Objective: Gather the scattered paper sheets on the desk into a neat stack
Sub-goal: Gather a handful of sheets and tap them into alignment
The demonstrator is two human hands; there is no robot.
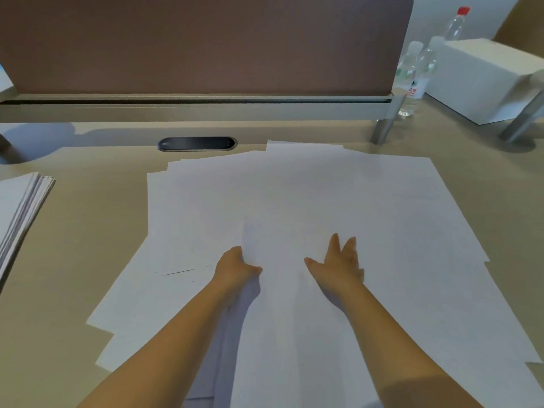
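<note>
Loose paper sheets (309, 201) overlap mid-desk (73, 260), edges skewed. Left hand (235, 266) pinches one sheet's left edge; right hand (338, 265) lies flat, fingers spread. Neat stack (17, 213) far left, bare desk between.

Left hand (235, 267) fingers hidden under sheet (273, 231).
</note>
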